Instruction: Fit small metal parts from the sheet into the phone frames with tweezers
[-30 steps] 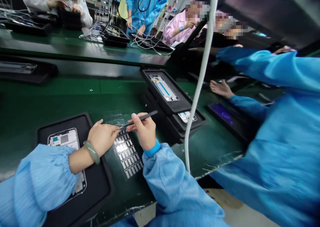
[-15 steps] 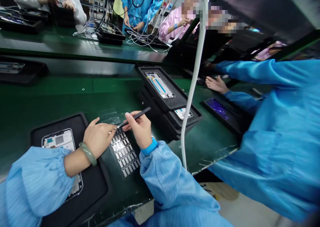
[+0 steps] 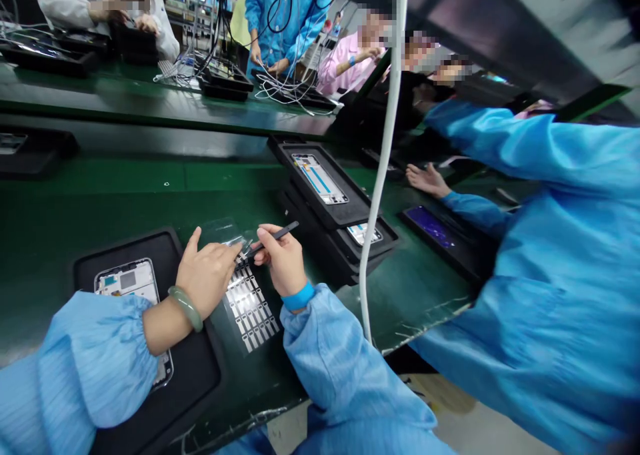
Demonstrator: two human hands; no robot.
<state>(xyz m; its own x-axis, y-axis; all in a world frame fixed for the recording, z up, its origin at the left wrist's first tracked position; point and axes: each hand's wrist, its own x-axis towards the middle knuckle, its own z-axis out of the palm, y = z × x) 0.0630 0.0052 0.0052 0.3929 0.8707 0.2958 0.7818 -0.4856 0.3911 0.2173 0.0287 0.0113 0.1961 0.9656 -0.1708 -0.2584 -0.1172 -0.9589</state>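
My right hand [image 3: 286,261], with a blue wristband, grips dark tweezers [image 3: 273,239], their tips pointing left toward my other hand's fingertips. My left hand [image 3: 207,278], wearing a green bangle, is palm down with its little finger raised. Its other fingers close together at the top of a clear sheet of small silver-and-black stickers [image 3: 251,311]; what they pinch is hidden. Clear film [image 3: 220,229] shows beyond the fingertips. Under my left forearm, a phone frame [image 3: 131,278] lies in a black tray [image 3: 193,375], partly covered by my sleeve.
Stacked black trays [image 3: 345,255] with phone frames [image 3: 320,178] stand right of my hands. A white cable [image 3: 383,168] hangs in front of them. At right, a co-worker in blue [image 3: 565,261] reaches over the bench beside a tray [image 3: 440,235]. Other people sit across the bench.
My left hand has shifted slightly right, its fingertips now further over the sheet's top. The tweezers remain in my right hand, and the view has tilted slightly.
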